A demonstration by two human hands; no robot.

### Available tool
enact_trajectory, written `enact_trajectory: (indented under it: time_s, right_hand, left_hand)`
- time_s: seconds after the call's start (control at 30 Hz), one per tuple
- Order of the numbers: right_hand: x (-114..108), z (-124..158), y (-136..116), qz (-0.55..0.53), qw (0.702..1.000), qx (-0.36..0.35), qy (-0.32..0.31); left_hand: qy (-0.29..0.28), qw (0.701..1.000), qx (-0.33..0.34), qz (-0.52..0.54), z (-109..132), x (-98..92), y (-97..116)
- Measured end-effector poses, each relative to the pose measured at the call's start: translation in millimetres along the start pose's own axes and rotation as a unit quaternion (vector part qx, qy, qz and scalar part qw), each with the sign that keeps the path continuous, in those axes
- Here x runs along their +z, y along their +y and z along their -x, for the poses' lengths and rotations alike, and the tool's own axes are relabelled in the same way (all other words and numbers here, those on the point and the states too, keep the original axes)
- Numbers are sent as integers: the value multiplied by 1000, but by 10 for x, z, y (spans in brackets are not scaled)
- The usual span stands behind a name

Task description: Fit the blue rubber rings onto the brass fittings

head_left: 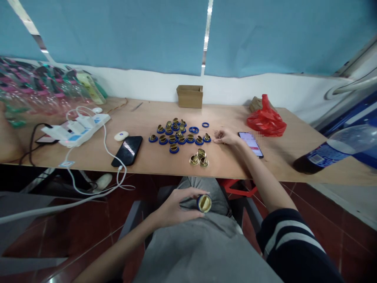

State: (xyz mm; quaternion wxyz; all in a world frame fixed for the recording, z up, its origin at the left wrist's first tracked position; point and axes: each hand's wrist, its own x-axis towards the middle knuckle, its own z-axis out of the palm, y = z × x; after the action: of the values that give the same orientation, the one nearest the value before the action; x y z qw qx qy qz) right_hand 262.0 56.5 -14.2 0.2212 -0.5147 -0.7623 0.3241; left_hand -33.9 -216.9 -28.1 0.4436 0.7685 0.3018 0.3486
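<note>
My left hand (179, 206) is over my lap, thumb and fingers closed around the edge of a round brass-coloured cap (204, 203) with a raised bar across it and dark blue at its rim. On the table my right hand (225, 137) rests with its fingers bent together at the wood; what is under the fingertips is hidden. To its left, several brass-coloured caps with blue rings (172, 138) stand in a cluster. Loose blue rings (193, 129) lie behind them, with another single ring (205, 124) apart. Nearer the front edge sit three brass-coloured caps without blue rings (201, 153).
A black phone (128, 150), a white power strip (79, 130) and cables lie left. A cardboard box (190, 96) stands at the back. Right are a lit phone (252, 144), red bag (266, 121) and tilted cola bottle (321, 155). Another person's arm (8, 137) shows beside spray bottles (44, 88).
</note>
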Motion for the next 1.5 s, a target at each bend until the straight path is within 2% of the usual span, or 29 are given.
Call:
enact_trajectory:
  time_s: [0.1,0.43,0.6,0.73,0.8,0.9,1.0,1.1,1.27,1.5]
  right_hand:
    - [33,3,-12,-5,1000,-2,-5]
    - [191,204,-130,-6,996,-15,88]
    - [183,390,-332,-18,994,-25,108]
    - [258,713,-595,-71,989,-38,125]
    - [377,962,-734,-157,979,-59,115]
    - [630,1397,-892,-268,960,-68,45]
    - [874,1794,-961,-323,945,-46,-1]
    - [1012,2048,-984,-373,927,-43,-13]
    - [1006,2174,-1020,-448,892,-51,-16]
    - [1062,2173,-1075,-596,800,-2,-65]
  left_hand:
    - [0,1000,0,-1,3,-5,7]
    - [6,1000,-16,-3,-7,-9,-5]
    - [14,1000,-15,-4,-12,-24,-25]
    - [52,998,-20,9,-34,-17,-28]
    - [83,996,-30,23,-46,0,-41]
    - [129,987,-48,76,-58,31,-88]
    - [162,975,-47,143,-63,51,-150]
    - [172,970,-29,168,-64,60,-191]
    - [160,972,-23,170,-64,85,-195]
    - [149,970,-22,189,-57,125,-181]
